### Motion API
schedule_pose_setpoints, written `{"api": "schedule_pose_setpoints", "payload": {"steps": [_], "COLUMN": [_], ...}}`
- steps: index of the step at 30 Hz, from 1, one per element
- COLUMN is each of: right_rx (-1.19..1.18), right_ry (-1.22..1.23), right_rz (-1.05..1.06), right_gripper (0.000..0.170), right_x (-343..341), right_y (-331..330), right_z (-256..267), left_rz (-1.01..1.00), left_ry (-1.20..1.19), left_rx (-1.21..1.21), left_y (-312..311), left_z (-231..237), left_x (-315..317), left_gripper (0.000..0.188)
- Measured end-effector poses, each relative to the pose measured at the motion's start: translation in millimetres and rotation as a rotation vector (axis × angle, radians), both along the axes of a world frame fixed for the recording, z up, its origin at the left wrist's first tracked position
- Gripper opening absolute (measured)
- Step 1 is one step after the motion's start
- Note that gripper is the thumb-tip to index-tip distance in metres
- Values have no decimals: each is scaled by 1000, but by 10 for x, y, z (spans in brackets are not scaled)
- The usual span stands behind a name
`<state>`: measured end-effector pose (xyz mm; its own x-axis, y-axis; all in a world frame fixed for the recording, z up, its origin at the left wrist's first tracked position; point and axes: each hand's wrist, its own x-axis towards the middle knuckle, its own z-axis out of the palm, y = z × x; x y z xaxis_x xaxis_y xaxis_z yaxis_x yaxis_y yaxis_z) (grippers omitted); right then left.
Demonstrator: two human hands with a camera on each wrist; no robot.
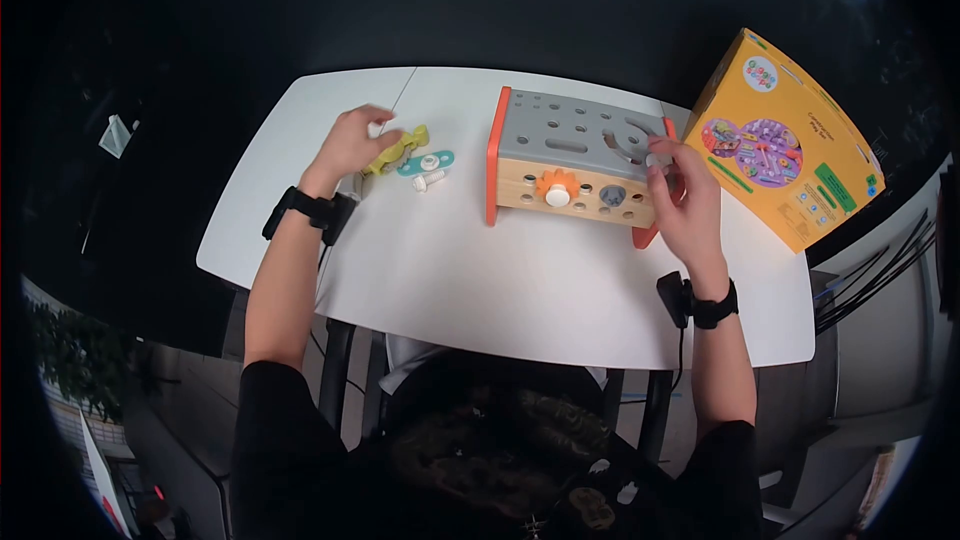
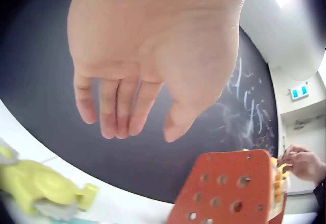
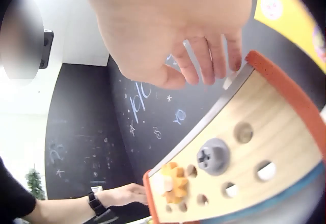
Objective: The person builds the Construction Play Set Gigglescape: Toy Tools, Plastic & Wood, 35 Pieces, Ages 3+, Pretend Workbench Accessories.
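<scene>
My left hand [image 1: 352, 145] hovers with loosely extended fingers and nothing in its grasp, just left of lumpy yellow-green toy pieces [image 1: 412, 143]. Beside those lie a teal strip [image 1: 441, 159] and a white toy screw [image 1: 430, 180]. My right hand [image 1: 688, 195] is at the right end of a toy workbench [image 1: 560, 130] with a grey top and orange-red ends. Its fingers reach down loosely over the top in the right wrist view. Near their tips, a small whitish piece [image 3: 227, 83] shows at the grey top's edge.
An orange gear [image 3: 174, 182] and a grey cross-slotted screw head [image 3: 213, 156] sit on the workbench's wooden front. A large yellow box [image 1: 790, 140] stands at the table's right. The white table [image 1: 450, 290] backs onto a black wall with chalk marks.
</scene>
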<state>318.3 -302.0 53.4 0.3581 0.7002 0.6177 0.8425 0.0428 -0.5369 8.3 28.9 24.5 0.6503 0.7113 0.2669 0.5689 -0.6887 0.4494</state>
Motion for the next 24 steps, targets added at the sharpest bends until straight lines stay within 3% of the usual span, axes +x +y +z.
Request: {"api": "schedule_pose_setpoints", "payload": {"steps": [1,2,4,8,11,13,17,20,22,24], "right_rx": [5,-28,-58,-168,-200,-208,-194,-189,-192,-182], "right_ry": [-1,-74,-148,-245,-249,-234,-284,-296,-295,-277], "right_rz": [-2,-72,-141,-188,-156,-136,-152,-142,-132,-103], "right_gripper": [19,24,29,35,33,31,29,28,28,28], "right_x": [58,121,206,234,210,224,269,295,298,289], "right_y": [23,60,111,147,129,107,99,106,99,90], "right_z": [-1,-33,-144,-244,-181,-162,-212,-206,-202,-181], "left_rz": [118,117,219,237,298,343,339,307,168,135], "left_ry": [130,128,380,499,506,478,418,301,14,-86], "left_rx": [62,67,164,17,33,61,134,120,101,38], "left_y": [141,229,260,282,239,207,237,87,24,-121], "left_z": [-108,-202,-334,-393,-383,-335,-230,15,138,310], "left_x": [-96,-193,-352,-401,-340,-301,-247,-141,-64,65], "left_gripper": [54,54,72,71,57,47,56,45,52,55]}}
